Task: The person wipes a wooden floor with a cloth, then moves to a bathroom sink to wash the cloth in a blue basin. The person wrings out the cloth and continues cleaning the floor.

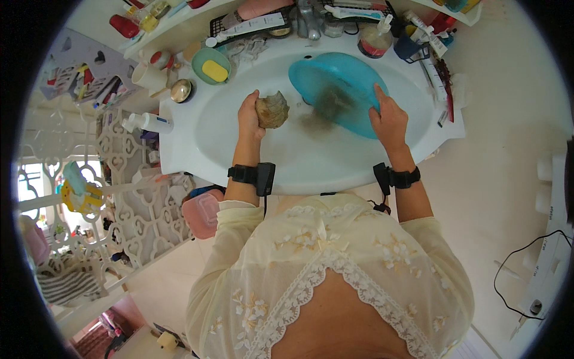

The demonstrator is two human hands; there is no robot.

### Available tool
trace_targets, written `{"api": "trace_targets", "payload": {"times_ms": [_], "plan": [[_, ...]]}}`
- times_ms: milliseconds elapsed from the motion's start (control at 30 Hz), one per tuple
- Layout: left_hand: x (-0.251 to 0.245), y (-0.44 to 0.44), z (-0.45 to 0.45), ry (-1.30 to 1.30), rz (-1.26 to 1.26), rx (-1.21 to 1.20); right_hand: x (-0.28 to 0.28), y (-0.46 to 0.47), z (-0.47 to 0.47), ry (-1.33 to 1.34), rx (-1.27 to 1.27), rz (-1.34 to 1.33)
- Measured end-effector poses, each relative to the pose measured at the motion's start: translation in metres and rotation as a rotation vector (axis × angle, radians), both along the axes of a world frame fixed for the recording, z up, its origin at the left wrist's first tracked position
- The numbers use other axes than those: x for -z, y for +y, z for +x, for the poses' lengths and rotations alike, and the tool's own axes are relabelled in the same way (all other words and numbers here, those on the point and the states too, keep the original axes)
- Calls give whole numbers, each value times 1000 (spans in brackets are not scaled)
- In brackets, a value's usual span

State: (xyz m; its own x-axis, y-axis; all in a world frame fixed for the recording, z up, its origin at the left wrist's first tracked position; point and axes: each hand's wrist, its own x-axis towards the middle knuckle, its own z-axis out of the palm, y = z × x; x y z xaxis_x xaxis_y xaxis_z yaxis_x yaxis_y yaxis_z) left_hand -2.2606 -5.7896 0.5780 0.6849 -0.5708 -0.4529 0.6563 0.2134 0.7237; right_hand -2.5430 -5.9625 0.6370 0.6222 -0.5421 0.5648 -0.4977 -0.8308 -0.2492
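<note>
My left hand [249, 114] grips a brown, rough seashell [272, 110] with a jagged upper edge, held over the left part of the white washbasin [224, 143]. On the other side, my right hand [391, 120] holds the rim of a blue plastic bowl [354, 74]. The bowl lies tilted inside the washbasin, its lower edge towards me. Dark sediment clouds the inside of the bowl, and a murky patch [316, 124] spreads past its edge onto the white surface. The bowl covers part of the washbasin's bottom.
A green soap dish [197, 63] with yellow soap [215, 71], a metal bowl [181, 91] and a white bottle [150, 122] stand along the left. A faucet [308, 22] rises at the back. Behind the blue bowl stands a pump bottle [376, 40]; a dark cup [406, 45] holds tubes.
</note>
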Motion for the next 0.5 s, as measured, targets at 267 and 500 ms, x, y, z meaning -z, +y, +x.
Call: {"api": "trace_targets", "payload": {"times_ms": [267, 500], "plan": [[5, -8, -4, -18, 17, 27, -1, 7, -15, -45, -56, -272], [-5, -8, -11, -5, 18, 42, 4, -3, -14, -148, 72, -18]]}}
